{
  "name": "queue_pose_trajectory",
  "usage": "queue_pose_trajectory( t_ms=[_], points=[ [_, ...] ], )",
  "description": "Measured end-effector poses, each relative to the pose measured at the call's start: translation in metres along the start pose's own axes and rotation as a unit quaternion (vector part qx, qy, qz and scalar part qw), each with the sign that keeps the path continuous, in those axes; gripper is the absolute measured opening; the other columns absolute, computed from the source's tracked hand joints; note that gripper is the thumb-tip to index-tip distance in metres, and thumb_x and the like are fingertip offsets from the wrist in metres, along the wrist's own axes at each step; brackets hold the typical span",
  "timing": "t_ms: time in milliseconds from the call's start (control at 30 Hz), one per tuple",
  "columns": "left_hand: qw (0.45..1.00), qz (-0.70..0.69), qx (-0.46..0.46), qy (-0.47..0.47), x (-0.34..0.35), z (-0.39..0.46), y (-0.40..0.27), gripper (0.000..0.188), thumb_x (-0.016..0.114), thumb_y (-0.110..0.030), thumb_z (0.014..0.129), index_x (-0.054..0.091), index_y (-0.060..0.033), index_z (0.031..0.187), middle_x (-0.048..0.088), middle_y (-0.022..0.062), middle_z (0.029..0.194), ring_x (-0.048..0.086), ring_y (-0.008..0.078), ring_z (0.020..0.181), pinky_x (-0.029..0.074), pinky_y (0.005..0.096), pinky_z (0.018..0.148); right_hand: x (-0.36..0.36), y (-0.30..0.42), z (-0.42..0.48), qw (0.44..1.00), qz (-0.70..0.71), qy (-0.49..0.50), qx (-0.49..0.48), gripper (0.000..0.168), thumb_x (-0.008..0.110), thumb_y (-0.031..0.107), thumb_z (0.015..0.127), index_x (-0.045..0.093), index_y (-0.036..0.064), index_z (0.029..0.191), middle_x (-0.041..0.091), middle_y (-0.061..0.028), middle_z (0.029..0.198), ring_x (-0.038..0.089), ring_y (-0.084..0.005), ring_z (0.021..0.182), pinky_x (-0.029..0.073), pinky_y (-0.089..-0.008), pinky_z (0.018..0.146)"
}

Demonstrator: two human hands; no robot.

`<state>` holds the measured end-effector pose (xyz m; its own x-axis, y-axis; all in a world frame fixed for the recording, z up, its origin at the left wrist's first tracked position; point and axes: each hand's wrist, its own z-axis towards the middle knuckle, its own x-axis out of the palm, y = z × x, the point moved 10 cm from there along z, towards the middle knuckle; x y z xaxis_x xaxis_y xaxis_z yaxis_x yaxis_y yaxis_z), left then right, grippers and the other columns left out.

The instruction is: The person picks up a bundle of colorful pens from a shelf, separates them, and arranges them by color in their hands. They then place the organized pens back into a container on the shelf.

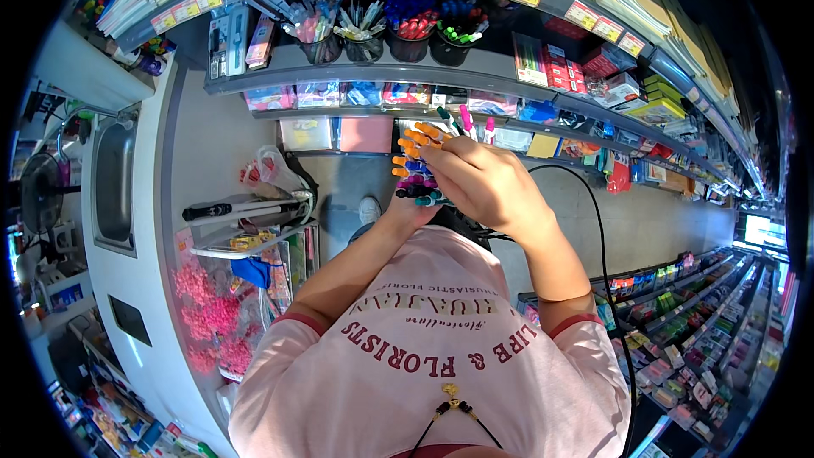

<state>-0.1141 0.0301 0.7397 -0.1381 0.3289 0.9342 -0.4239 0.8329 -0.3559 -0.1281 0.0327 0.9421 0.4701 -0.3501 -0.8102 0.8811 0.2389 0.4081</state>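
Note:
A bundle of marker pens is in front of my chest, with orange, blue, purple, black and dark green ends facing left. My left hand wraps around the bundle from below, and its fingers are mostly hidden by the pens. From the right, my right hand reaches over with bent fingers, its fingertips on the orange ends. Beyond its knuckles, pink-ended pens and a dark green-ended one stick up. Whether these are in the right hand or in the bundle is not plain.
Ahead is a shelf with black pen cups, boxes and packets. At left are a white counter with a steel sink, a folded trolley and pink flowers. A black cable runs along my right; stocked racks stand behind it.

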Motion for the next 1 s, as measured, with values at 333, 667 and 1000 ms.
queue_pose_trajectory(
  t_ms=[333, 667, 1000],
  points=[
    [0.989, -0.093, -0.025, -0.110, -0.028, 0.007, 0.005, 0.035, 0.043, -0.030, 0.096, 0.046, -0.0119, 0.126, 0.055, 0.0049, 0.120, 0.055, 0.0188, 0.111, 0.047, 0.0340, 0.093, 0.008, -0.020, -0.002, 0.997, -0.025, 0.050, 0.045, 0.030, 0.068, 0.006, 0.075, 0.063, 0.007, 0.105, 0.060, -0.0084, 0.081, 0.062, -0.0259, 0.072, 0.051, -0.0363, 0.061],
    [0.984, -0.065, 0.080, -0.144, -0.014, 0.023, -0.038, 0.034, 0.043, -0.028, 0.093, 0.051, -0.0039, 0.116, 0.062, 0.0101, 0.105, 0.063, 0.0201, 0.092, 0.053, 0.0304, 0.078, -0.011, -0.102, -0.071, 0.925, 0.252, -0.208, 0.195, 0.051, 0.053, -0.005, 0.073, 0.046, -0.003, 0.123, 0.047, -0.0151, 0.129, 0.048, -0.0234, 0.118, 0.034, -0.0365, 0.102],
    [0.979, 0.015, 0.125, -0.163, -0.001, 0.045, -0.042, 0.046, 0.037, -0.038, 0.094, 0.046, -0.0061, 0.125, 0.055, 0.0097, 0.122, 0.054, 0.0233, 0.112, 0.043, 0.0377, 0.096, 0.032, -0.101, -0.040, 0.902, 0.280, -0.220, 0.243, 0.126, 0.087, 0.014, 0.048, 0.007, 0.002, 0.143, 0.026, -0.0222, 0.144, 0.033, -0.0335, 0.131, 0.029, -0.0397, 0.108]
  ],
)
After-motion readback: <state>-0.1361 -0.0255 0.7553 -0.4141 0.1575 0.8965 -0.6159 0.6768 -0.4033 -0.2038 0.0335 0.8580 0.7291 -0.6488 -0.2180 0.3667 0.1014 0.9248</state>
